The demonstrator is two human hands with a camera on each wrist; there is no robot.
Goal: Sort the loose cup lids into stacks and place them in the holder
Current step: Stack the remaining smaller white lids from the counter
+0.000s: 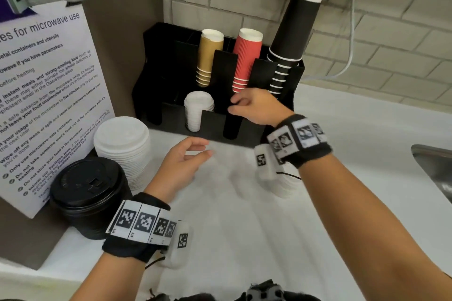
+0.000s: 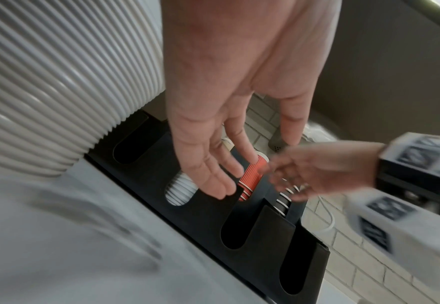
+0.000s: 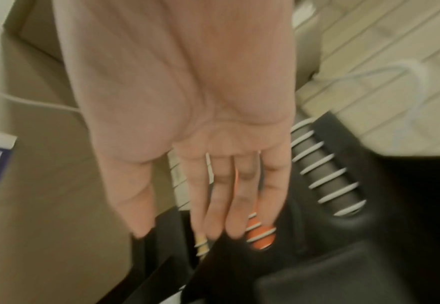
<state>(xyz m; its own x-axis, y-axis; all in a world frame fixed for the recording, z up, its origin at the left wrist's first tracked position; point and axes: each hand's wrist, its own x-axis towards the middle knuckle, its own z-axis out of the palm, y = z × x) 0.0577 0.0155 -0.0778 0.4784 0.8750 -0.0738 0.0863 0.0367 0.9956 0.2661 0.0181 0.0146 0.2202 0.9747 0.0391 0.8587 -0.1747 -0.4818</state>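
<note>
A black holder (image 1: 215,127) stands against the back wall. One of its front slots holds a stack of small white lids (image 1: 197,110). On the counter to the left sit a stack of large white lids (image 1: 122,149) and a stack of black lids (image 1: 88,193). A blurred white lid stack (image 1: 286,186) lies under my right wrist. My left hand (image 1: 206,148) hovers over the counter in front of the holder, fingers relaxed and holding nothing. My right hand (image 1: 232,105) is at the holder's front, above an empty slot (image 1: 231,127), fingers straight and holding nothing. The right wrist view shows its bare palm (image 3: 200,123).
Brown (image 1: 209,58), red (image 1: 245,61) and black (image 1: 289,44) cup stacks stand in the holder's back row. A microwave notice (image 1: 44,95) leans at the left. A steel sink (image 1: 433,166) lies at the right. A white cable (image 1: 351,39) hangs on the tiled wall.
</note>
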